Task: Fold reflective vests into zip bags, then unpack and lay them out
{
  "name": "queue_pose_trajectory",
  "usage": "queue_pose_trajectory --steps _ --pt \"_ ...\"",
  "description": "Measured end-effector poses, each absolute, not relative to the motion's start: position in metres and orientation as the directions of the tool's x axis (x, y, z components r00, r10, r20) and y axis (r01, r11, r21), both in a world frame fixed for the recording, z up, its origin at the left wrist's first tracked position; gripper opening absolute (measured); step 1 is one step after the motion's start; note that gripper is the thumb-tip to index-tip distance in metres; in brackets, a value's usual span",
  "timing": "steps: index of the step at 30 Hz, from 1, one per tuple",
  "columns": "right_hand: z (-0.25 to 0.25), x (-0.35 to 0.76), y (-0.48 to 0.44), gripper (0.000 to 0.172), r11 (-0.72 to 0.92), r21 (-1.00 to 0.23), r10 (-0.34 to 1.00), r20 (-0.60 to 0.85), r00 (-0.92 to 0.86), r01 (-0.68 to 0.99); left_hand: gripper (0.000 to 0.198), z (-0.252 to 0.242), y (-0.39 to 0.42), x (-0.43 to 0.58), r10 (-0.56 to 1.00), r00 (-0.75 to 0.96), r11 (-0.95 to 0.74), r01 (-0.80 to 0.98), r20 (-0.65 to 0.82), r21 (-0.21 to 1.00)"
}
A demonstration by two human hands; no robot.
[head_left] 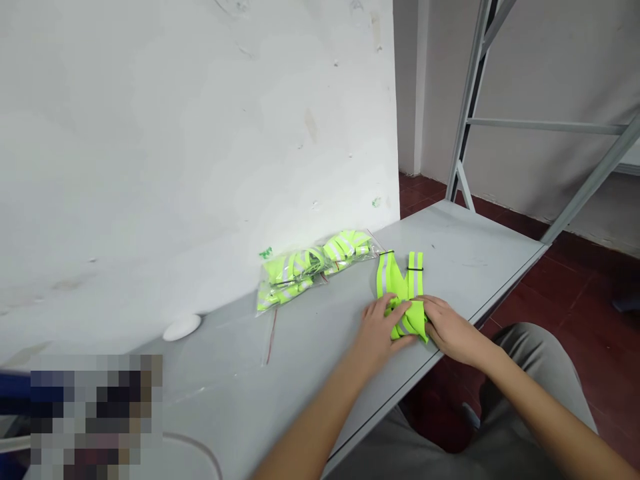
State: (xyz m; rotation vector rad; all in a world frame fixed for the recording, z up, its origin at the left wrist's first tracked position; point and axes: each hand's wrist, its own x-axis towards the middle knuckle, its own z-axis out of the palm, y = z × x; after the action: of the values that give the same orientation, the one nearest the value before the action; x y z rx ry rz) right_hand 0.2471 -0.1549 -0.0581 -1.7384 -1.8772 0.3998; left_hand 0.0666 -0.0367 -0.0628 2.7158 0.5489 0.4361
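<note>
Gripping the vest (403, 287) from both sides: left hand (381, 327) with fingers closed over the bunched near end, right hand (450, 328) clasping the same bundle from the other side, thumbs nearly meeting over the fabric. Not released, not clenched on nothing; both closed on cloth.

Lying close to the front edge of the table (465, 247), toward its right end: the vest, lime with grey reflective bands, near part gathered under the hands, far part spread flat in two strips pointing at the back edge.

Seems to be a fold half made, the near end doubled up and the far strips not yet brought in. Calls next for holding the bundle down with one hand while the other draws the loose strips over, kept square so the bands line up.

Further back, at the back edge against the wall (200, 133): two clear bags (310, 270) of the same vests, touching each other, well apart from the hands. Left along that edge, a small white disc (182, 327). Beyond the right end, a grey rack (545, 125).
</note>
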Motion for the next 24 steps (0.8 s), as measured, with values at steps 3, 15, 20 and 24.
queue_pose_trajectory --steps 3,15,20,24 --pt "-0.06 0.25 -0.164 0.033 0.149 -0.663 0.97 0.242 0.022 0.733 0.049 -0.062 -0.041 0.069 0.422 0.875 -0.889 0.346 0.238 0.301" --pt "-0.055 0.217 -0.151 0.051 0.063 -0.221 0.93 0.366 0.023 0.973 0.058 -0.067 -0.031 0.067 0.397 0.882 -0.821 0.218 0.253 0.528" --pt "-0.038 0.225 -0.143 0.041 0.051 -0.156 0.97 0.241 -0.012 0.987 0.051 -0.069 -0.023 0.061 0.449 0.87 -0.717 0.214 0.205 0.663" --pt "-0.036 0.226 -0.142 0.048 0.044 -0.136 0.935 0.355 0.007 0.99 0.04 -0.067 -0.025 0.058 0.491 0.848 -0.685 0.233 0.201 0.691"
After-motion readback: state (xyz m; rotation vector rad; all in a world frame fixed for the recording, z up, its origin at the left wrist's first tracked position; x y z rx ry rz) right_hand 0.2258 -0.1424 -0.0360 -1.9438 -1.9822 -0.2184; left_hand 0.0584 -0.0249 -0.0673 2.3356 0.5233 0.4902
